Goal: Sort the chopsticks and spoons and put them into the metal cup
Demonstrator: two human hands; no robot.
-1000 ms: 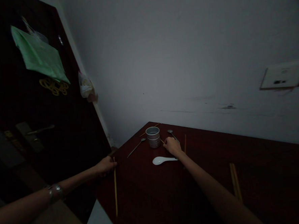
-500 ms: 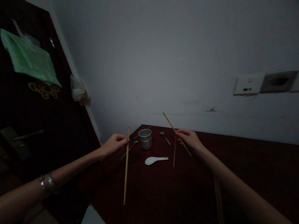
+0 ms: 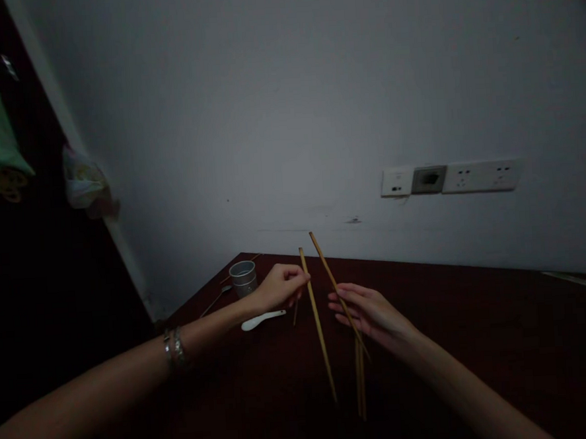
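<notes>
My left hand (image 3: 283, 285) pinches a light wooden chopstick (image 3: 319, 324) near its upper end; the stick slants down to the right. Just right of it, my right hand (image 3: 365, 308) has another chopstick (image 3: 328, 267) between thumb and fingers, its other fingers partly spread. The two held sticks are apart. Below the right hand, a pair of chopsticks (image 3: 361, 387) lies side by side on the dark red table (image 3: 264, 393). A further thin stick (image 3: 295, 311) shows partly beneath my left hand. The white spoon (image 3: 262, 319) lies below my left wrist.
A grey metal cup (image 3: 243, 275) stands behind my left forearm, beside a metal spoon (image 3: 218, 299). Behind the cup lies a thin stick (image 3: 224, 279). Wall sockets (image 3: 479, 176) are at the right, and a plastic bag (image 3: 83, 179) hangs at the left by the door.
The view has turned right. My left hand has moved right with its chopstick, close to my right hand. My right hand has shifted toward the lying pair, still holding its stick.
</notes>
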